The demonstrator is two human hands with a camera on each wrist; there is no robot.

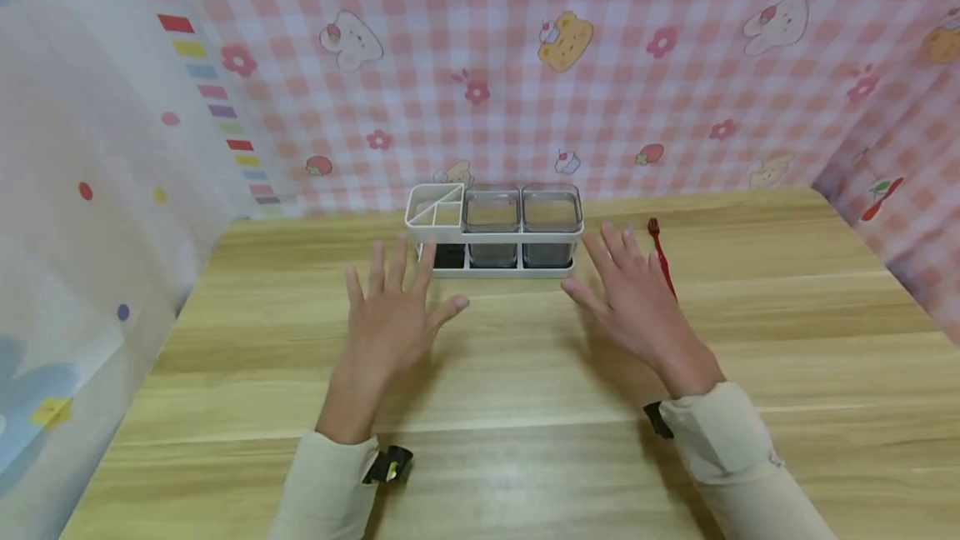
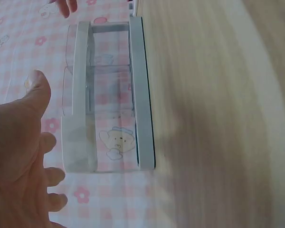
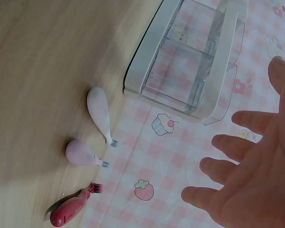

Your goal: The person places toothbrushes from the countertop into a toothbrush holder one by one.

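I'm holding both hands flat and spread above the table (image 1: pixel 787 290), gripping nothing: left hand (image 1: pixel 390 311) and right hand (image 1: pixel 637 298), fingers straight, palms down. The organizer (image 1: pixel 495 232) is sitting just ahead of my fingertips, between the two hands and apart from both.

To reach it well, I'm judging I should be coming in from both ends evenly and taking the white frame (image 2: pixel 142 95), not the clear boxes, which look loose and could be sliding.

Counts: two clear boxes (image 1: pixel 491 227) (image 1: pixel 551 223) and one divided white section (image 1: pixel 435 207) in the organizer. Little forks lie just beyond my right hand: the wrist view is showing three, white (image 3: pixel 100 111), pink (image 3: pixel 80 153) and red (image 3: pixel 71 209); the head view is showing only the red one (image 1: pixel 660 255) clearly, my hand probably covering the others.
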